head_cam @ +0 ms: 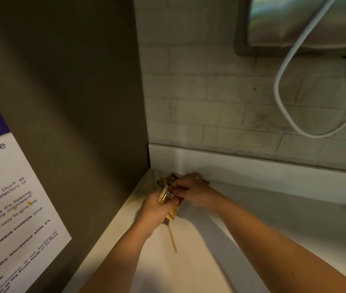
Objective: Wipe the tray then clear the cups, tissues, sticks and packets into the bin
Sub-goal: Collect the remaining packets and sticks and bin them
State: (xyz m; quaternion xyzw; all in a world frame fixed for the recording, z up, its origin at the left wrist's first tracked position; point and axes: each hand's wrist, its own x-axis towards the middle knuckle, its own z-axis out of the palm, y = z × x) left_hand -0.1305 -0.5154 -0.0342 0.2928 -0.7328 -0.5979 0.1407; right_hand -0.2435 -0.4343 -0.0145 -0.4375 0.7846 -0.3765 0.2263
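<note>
While both hands meet in the corner of the white counter [273,210], the left hand [153,210] grips a bunch of gold packets [164,196], and the right hand [193,193] pinches the same bunch from above. Thin wooden sticks [172,240] show below and behind the hands, near the tiled wall [210,98].

Both bare forearms reach fwd, meeting at the far corner. L hand [156,208] curls round shiny gold foil packets [164,197]; R hand [195,194] just beside, fingertips pinching them too.
</note>
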